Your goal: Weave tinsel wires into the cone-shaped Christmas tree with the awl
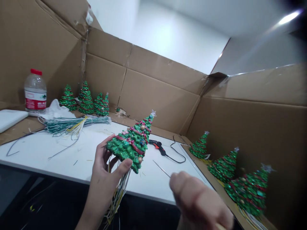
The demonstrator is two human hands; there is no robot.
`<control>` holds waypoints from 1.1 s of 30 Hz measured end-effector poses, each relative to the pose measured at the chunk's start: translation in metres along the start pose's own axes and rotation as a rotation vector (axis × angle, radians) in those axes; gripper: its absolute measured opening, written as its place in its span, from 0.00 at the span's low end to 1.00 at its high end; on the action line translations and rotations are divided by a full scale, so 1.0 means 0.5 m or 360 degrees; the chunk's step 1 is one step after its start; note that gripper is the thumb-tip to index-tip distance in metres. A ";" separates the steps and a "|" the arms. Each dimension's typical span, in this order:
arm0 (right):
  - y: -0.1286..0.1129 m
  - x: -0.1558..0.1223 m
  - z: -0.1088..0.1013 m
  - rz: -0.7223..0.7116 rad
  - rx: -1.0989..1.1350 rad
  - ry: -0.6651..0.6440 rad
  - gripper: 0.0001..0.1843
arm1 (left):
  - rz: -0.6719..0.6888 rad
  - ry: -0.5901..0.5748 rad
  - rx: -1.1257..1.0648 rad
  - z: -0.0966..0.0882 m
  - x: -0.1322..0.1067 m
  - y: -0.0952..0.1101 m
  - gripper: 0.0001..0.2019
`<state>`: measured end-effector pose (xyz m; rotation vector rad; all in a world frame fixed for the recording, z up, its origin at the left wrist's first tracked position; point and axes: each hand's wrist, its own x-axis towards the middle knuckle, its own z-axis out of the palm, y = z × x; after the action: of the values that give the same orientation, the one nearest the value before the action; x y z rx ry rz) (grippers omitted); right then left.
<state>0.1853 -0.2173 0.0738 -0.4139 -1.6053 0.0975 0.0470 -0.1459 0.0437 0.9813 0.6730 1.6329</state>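
Note:
My left hand (104,177) grips the base of a small green Christmas tree (131,142) with red garlands, a silver star on top and a bundle of pale wires hanging below it. The tree tilts to the right over the front of the white table (55,153). My right hand (200,201) is low at the front right, blurred and closed like a fist, with a thin pale stick-like end showing at its lower edge. A thin metal wire (161,168) lies on the table just left of that hand.
A black and orange glue gun (158,147) with its cord lies behind the tree. Three finished trees (224,166) stand along the right cardboard wall, several more (86,100) at the back left. A bundle of green wires (76,123), a water bottle (35,91) and white cloth sit at left.

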 end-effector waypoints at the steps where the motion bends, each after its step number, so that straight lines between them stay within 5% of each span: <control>1: 0.000 0.000 -0.005 -0.0014 0.0106 0.0091 0.15 | -0.0020 0.0029 -0.0044 0.001 0.002 0.001 0.34; 7: 0.075 0.015 -0.030 0.0339 -0.0180 0.0304 0.14 | -0.0166 0.0103 -0.0347 0.015 -0.008 0.028 0.32; 11: 0.159 0.002 -0.019 0.1077 -0.0688 -0.0195 0.13 | -0.0177 0.0098 -0.0441 0.017 -0.018 0.034 0.32; 14: 0.188 -0.008 -0.008 0.1244 -0.0837 -0.0178 0.22 | -0.0199 0.0125 -0.0489 0.008 -0.017 0.025 0.29; 18: 0.148 -0.003 0.002 0.1101 -0.1031 0.0418 0.17 | -0.0262 0.0161 -0.0578 -0.003 -0.011 0.015 0.26; 22: 0.069 0.008 0.026 0.0549 -0.0873 0.0969 0.17 | -0.0288 0.0144 -0.0551 0.000 -0.011 0.017 0.26; 27: 0.029 0.013 0.077 0.0007 -0.0268 0.0368 0.09 | -0.0236 0.0103 -0.0492 0.011 -0.024 0.018 0.28; 33: 0.030 0.008 0.088 0.0021 -0.0142 0.0124 0.18 | -0.0231 0.0233 -0.0491 0.030 -0.044 0.024 0.32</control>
<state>0.1452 -0.1940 0.0690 -0.4915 -1.5344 0.0195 0.0562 -0.1711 0.0551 0.5822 0.5543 1.6308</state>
